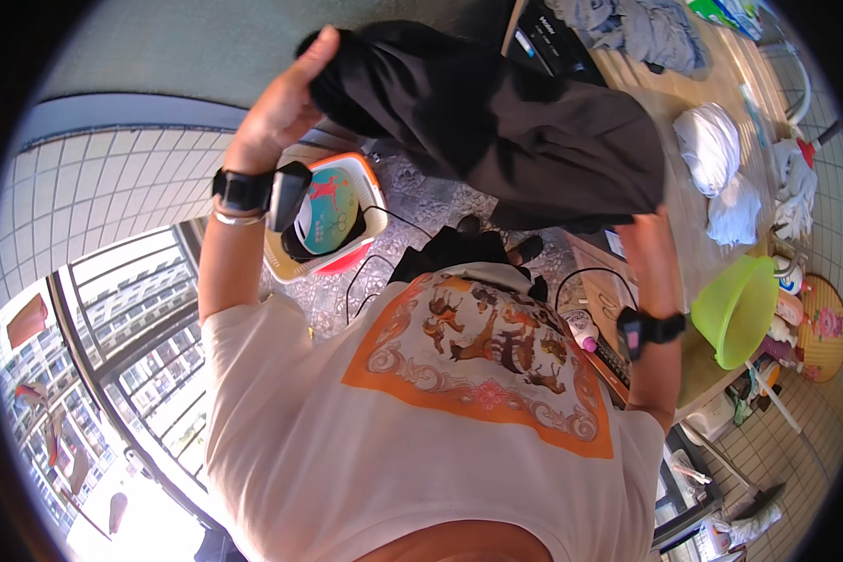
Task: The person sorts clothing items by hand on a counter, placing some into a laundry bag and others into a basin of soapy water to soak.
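A dark grey and black garment [534, 122] is stretched crosswise between my raised hands; its exact kind does not show. My left hand [286, 105] holds its upper left end, thumb up along the edge and the fingers partly behind the cloth. At the lower right end, my right hand [648, 234] grips the fabric, with most of its fingers hidden. The middle of the cloth sags in loose folds. Below my left hand stands a white and orange basket [377, 225] holding a teal round-ended item [332, 211].
On the right, a wooden table [670, 80] carries grey clothes [642, 33], folded white cloth [709, 145] and a light blue cloth [735, 211]. A lime green basin [735, 309] sits nearer. Dark cables [365, 272] hang by the basket. Railed windows [131, 309] line the left.
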A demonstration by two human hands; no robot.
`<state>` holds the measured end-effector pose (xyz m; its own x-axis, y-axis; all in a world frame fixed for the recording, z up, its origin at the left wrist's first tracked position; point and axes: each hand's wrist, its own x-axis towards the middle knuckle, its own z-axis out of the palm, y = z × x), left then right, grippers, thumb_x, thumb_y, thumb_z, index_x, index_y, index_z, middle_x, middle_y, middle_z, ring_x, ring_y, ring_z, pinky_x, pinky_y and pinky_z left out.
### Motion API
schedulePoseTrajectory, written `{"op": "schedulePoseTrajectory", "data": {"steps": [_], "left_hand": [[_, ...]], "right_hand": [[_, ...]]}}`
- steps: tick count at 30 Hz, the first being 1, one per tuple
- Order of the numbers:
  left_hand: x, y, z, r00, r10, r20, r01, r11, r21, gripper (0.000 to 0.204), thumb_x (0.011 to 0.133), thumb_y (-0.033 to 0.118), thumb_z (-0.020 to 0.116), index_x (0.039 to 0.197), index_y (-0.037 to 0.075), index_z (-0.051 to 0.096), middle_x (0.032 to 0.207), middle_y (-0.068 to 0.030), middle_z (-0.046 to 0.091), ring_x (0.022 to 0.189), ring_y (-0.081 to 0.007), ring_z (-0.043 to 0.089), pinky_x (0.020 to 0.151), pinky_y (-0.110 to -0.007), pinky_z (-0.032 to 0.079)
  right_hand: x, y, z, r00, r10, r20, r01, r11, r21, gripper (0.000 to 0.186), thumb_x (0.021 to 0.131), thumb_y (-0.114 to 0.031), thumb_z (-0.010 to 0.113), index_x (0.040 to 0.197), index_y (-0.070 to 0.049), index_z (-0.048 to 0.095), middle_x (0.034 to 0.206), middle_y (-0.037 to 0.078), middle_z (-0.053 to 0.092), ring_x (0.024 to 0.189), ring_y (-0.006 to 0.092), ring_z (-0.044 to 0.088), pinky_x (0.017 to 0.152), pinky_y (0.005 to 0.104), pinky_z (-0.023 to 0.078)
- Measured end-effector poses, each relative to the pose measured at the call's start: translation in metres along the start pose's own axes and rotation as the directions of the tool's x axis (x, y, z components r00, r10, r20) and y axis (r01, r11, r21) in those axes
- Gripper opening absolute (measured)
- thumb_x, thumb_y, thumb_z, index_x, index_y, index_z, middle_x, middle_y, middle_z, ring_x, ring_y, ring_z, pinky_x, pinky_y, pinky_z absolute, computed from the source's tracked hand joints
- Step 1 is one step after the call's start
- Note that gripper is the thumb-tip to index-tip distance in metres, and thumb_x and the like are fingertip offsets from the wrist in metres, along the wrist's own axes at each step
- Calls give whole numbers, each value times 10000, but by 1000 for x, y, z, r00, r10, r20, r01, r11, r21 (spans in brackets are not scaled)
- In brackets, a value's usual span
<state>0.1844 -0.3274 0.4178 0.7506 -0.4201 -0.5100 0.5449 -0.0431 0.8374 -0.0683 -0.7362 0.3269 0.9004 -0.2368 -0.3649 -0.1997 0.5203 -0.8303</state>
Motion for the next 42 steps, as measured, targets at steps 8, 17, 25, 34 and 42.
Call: {"op": "schedulePoseTrajectory", "data": {"steps": [8, 17, 25, 34, 42], "left_hand": [[-4, -62, -66, 937, -209, 280, 144, 962, 234, 725, 989, 653, 456, 1241, -9, 613, 1174, -170, 700, 1050, -216, 691, 910, -330, 553], [-56, -100, 127, 605, 609, 513, -795, 423, 436, 1539, 514, 466, 981, 1610, 112, -39, 1664, -204, 33, 1536, -400, 39, 1210, -609, 111], [-36, -143, 217, 794, 452, 406, -603, 674, 426, 1305, 568, 262, 958, 1581, 122, 149, 1427, -244, 468, 1340, -409, 454, 1082, -578, 385], [28, -188, 234, 659, 419, 625, -705, 635, 317, 481, 887, 37, 705, 1342, 5, 553, 1329, -150, 588, 1231, -291, 573, 1073, -402, 453], [-15, -175, 401, 506, 342, 791, -605, 795, 43, 544, 893, 36, 703, 1397, 7, 500, 1381, -147, 552, 1269, -292, 544, 1099, -409, 418]], "right_hand": [[-57, -114, 7, 931, -318, 179, 208, 866, 456, 417, 942, -82, 605, 1347, 11, 566, 1458, 166, 513, 1304, 281, 528, 1125, 427, 411], [-84, -96, 22, 841, -538, -59, 537, 843, -35, 466, 921, -185, 661, 1319, 43, 575, 1359, 167, 588, 1218, 278, 594, 1045, 403, 470], [-131, -85, 51, 750, -657, -80, 525, 664, -532, 539, 902, -277, 710, 1294, 72, 584, 1271, 169, 655, 1141, 275, 652, 975, 381, 522], [-133, -78, 17, 891, -450, 60, 390, 690, -610, 538, 931, 19, 623, 1440, 25, 451, 1423, 117, 533, 1307, 200, 474, 1132, 316, 339], [-179, -79, -97, 917, -334, -217, 361, 927, 101, 452, 931, 34, 663, 1360, -71, 569, 1290, 53, 651, 1172, 166, 607, 1022, 326, 484]]}}
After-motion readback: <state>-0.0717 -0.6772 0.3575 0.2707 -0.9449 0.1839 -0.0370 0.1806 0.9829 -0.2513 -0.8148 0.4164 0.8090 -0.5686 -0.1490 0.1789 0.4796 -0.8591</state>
